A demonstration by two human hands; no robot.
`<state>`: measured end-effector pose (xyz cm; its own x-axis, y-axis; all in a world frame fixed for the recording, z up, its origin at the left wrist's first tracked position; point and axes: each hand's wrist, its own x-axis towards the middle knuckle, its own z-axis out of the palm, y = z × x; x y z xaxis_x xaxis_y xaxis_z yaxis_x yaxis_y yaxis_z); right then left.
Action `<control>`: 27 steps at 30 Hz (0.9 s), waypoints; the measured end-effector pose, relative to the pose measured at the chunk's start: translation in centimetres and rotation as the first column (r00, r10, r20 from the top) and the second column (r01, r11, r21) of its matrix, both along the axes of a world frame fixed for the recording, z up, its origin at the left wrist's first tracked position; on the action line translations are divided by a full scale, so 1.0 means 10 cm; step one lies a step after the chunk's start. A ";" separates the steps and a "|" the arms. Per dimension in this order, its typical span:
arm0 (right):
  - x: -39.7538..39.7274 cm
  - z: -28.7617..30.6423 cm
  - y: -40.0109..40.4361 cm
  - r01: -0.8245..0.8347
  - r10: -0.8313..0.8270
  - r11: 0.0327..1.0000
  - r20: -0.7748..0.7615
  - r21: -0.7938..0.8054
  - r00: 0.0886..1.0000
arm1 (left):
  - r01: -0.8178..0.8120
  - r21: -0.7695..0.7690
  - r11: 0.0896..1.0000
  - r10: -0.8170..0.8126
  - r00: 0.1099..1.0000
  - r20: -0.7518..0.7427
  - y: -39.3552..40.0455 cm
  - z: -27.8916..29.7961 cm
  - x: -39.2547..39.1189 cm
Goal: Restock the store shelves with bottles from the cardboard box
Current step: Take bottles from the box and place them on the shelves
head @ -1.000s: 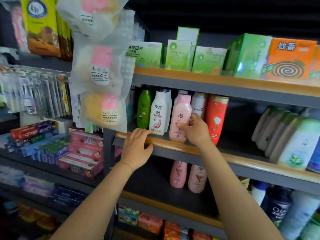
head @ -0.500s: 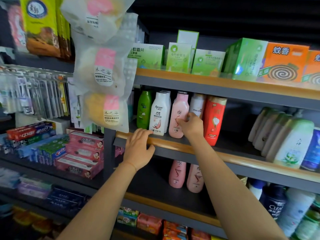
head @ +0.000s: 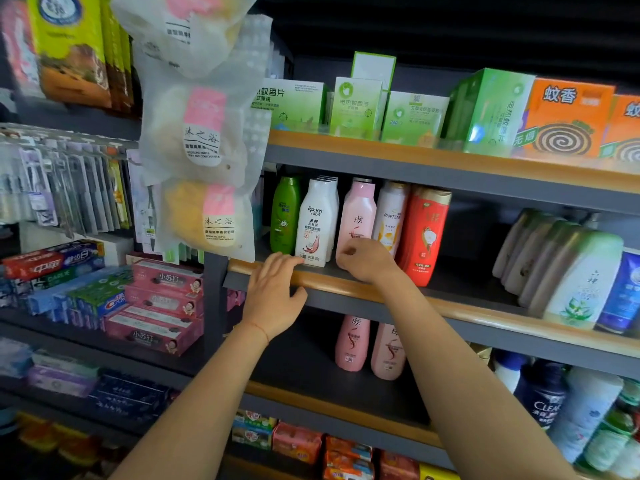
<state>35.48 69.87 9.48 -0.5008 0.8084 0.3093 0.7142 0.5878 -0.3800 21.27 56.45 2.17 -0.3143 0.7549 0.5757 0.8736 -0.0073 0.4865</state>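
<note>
While the left hand (head: pixel 273 292) rests flat over the wooden front edge of the middle shelf (head: pixel 467 308), fingers nearly straight and holding nothing, the right hand (head: pixel 367 259) is at the base of the pink bottle (head: pixel 358 216), its fingers curled against the bottle's lower front; whether they actually grip it I cannot tell. The pink bottle stands upright near the shelf's left end, between a white Racien bottle (head: pixel 315 226) and a white Pantene bottle (head: pixel 393 216), with a green bottle (head: pixel 285 213) further left and a red bottle (head: pixel 424 233) to the right. Two more pink bottles (head: pixel 369 346) stand on the shelf below. The cardboard box is out of view.
</note>
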 end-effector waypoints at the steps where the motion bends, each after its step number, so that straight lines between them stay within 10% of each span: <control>1: -0.01 0.00 0.01 0.003 -0.003 1.000 0.003 -0.005 1.000 | 0.000 0.000 1.000 0.000 1.000 -0.002 0.00 0.00 0.00; 19: -0.13 0.07 0.20 0.012 -0.010 0.997 0.030 -0.077 0.999 | 0.019 -0.024 1.000 -0.018 1.000 0.017 -0.02 0.01 0.01; 27: 0.27 0.05 -0.73 -0.193 0.213 0.976 -0.658 0.104 0.723 | 0.092 0.180 0.979 -0.079 0.994 -0.076 -0.15 -0.08 -0.07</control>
